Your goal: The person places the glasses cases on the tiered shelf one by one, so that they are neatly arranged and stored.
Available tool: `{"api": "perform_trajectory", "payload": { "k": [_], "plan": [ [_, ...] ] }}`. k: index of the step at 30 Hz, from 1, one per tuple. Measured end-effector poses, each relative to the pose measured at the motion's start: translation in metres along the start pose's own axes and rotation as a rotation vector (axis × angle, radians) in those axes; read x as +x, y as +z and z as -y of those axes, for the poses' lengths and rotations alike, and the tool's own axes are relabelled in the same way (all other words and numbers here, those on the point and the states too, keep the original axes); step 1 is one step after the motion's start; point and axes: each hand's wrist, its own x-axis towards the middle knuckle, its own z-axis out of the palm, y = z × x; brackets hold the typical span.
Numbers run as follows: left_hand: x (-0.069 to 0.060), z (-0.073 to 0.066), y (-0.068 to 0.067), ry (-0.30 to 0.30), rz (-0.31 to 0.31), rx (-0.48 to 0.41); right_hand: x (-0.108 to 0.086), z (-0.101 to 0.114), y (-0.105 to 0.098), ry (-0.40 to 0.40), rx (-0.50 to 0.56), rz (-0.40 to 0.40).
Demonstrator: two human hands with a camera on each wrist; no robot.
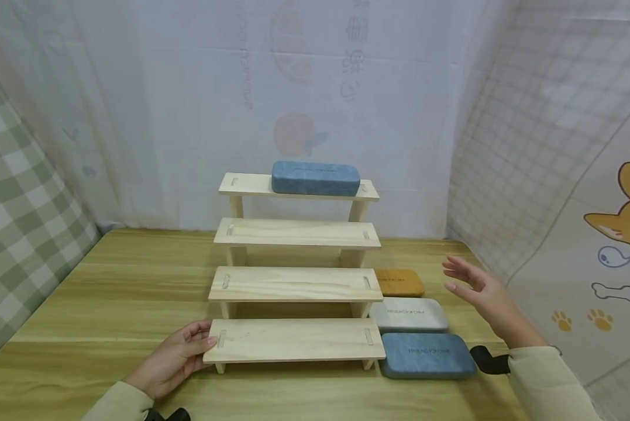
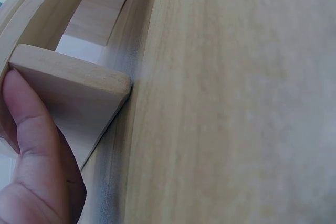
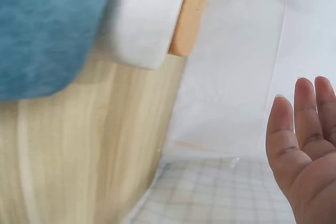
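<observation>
A pale wooden stepped display stand [image 1: 293,339] faces me in the head view. My left hand [image 1: 180,356] grips the left end of its lowest step, the thumb lying over the top edge. In the left wrist view that thumb [image 2: 34,124] is beside the stand's leg [image 2: 79,87]. A blue glasses case [image 1: 315,178] lies on the top step. Beside the stand's right side lie an orange case [image 1: 399,283], a white case [image 1: 409,314] and another blue case [image 1: 427,355]. To their right my right hand [image 1: 478,289] hovers with fingers extended, holding nothing.
The stand and cases are on a wood-grain table [image 1: 99,292]. A white printed curtain [image 1: 178,117] hangs behind it. Green checked cloth [image 1: 25,164] borders the left, and a cloth with a cartoon dog [image 1: 562,234] borders the right.
</observation>
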Motion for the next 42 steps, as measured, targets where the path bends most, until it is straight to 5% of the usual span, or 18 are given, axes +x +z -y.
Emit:
{"api": "perform_trajectory", "payload": {
  "k": [15, 27, 34, 42],
  "plan": [
    [0.000, -0.001, 0.001, 0.000, 0.004, 0.002, -0.033, -0.022, -0.006, 0.209, -0.042, 0.147],
    [0.000, 0.001, 0.000, 0.001, -0.013, -0.011, -0.052, -0.040, -0.003, 0.314, 0.062, 0.258],
    [0.000, 0.001, 0.001, -0.005, -0.019, -0.007, -0.062, -0.048, -0.002, 0.349, 0.052, 0.349],
    [0.000, 0.001, 0.001, -0.009, -0.019, -0.009, -0.069, -0.049, 0.003, 0.359, -0.043, 0.354]
  ]
}}
